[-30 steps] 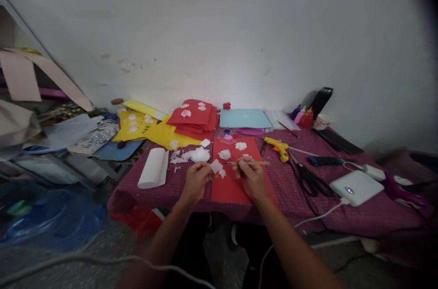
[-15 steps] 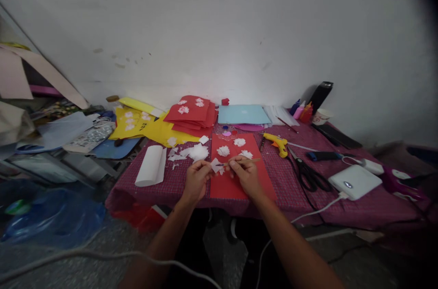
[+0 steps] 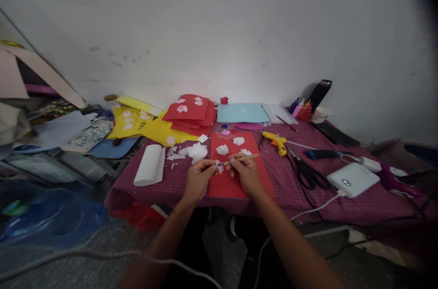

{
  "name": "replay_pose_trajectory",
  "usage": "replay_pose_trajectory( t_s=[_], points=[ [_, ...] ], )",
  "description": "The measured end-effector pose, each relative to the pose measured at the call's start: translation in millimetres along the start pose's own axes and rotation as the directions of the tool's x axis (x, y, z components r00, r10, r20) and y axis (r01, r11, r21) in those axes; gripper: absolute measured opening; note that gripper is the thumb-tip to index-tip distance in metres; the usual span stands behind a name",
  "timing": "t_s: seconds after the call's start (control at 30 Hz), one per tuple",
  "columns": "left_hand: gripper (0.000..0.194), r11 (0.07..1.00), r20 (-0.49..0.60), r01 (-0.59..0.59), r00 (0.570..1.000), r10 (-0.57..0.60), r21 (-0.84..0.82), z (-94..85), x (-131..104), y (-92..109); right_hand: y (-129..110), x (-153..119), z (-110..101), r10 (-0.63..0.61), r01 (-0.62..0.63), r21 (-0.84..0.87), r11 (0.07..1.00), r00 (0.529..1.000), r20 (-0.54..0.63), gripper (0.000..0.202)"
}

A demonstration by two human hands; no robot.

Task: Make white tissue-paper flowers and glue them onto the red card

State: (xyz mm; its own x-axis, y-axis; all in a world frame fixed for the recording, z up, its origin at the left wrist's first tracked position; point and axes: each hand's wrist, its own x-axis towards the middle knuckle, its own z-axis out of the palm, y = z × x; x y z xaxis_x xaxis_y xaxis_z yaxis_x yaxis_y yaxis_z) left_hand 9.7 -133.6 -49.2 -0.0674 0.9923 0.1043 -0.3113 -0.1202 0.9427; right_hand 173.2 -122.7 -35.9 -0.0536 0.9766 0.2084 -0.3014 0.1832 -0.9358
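Observation:
My left hand (image 3: pixel 199 178) is closed in a pinch on a small torn piece of white tissue paper (image 3: pixel 219 168). My right hand (image 3: pixel 244 174) grips a thin tan-handled paintbrush (image 3: pixel 251 157), its tip pointing left against the tissue paper. Fine detail at the tip is too small to make out. Both hands are over a red paper sheet (image 3: pixel 224 186), which carries crumpled white paper flowers (image 3: pixel 222 149). Left of the sheet lie a wad of white tissue (image 3: pixel 197 152) and torn scraps (image 3: pixel 175 157).
A white paper roll (image 3: pixel 149 166) lies at left, with red cards (image 3: pixel 190 113) and yellow sheets (image 3: pixel 164 130) behind. Blue paper (image 3: pixel 241 113) is at the back. On the right lie a yellow glue gun (image 3: pixel 275 141), black scissors (image 3: pixel 306 172) and a white power bank (image 3: pixel 354 181) with a cable.
The paintbrush has tilted, and its tip has come left onto the tissue paper. The tissue piece now looks more bunched between my fingers. My hands stay in nearly the same place.

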Motion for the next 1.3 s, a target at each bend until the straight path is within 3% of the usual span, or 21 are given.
replay_pose_trajectory(
  t_s=[0.23, 0.47, 0.67, 1.03, 1.3],
  points=[
    [0.020, 0.998, 0.045, 0.027, 0.999, -0.029, 0.050, 0.2, -2.8, 4.7, 0.5, 1.8, -0.5, 0.049, -0.051, 0.065, 0.997, 0.998, 0.044, 0.021],
    [0.021, 0.998, 0.086, 0.012, 0.996, -0.018, 0.067, -2.9, -4.0, 1.7, -0.5, 1.9, 0.7, 0.042, -0.041, -0.021, 0.999, 0.997, 0.063, 0.028],
    [0.020, 0.996, 0.072, 0.026, 0.997, -0.033, 0.086, -3.6, -3.5, 0.8, 4.0, -0.6, -5.1, -0.009, 0.005, 0.055, 0.998, 0.998, 0.070, 0.013],
    [0.023, 0.994, 0.096, 0.015, 0.995, -0.025, 0.104, -2.5, -5.2, 1.7, -1.1, 1.1, 0.3, 0.010, -0.005, -0.050, 0.999, 0.996, 0.090, 0.025],
    [0.022, 0.994, 0.092, 0.027, 0.995, -0.037, 0.107, -1.5, -5.2, 4.4, 1.1, -0.5, -2.5, 0.030, -0.034, 0.036, 0.999, 0.994, 0.109, 0.016]
  ],
)
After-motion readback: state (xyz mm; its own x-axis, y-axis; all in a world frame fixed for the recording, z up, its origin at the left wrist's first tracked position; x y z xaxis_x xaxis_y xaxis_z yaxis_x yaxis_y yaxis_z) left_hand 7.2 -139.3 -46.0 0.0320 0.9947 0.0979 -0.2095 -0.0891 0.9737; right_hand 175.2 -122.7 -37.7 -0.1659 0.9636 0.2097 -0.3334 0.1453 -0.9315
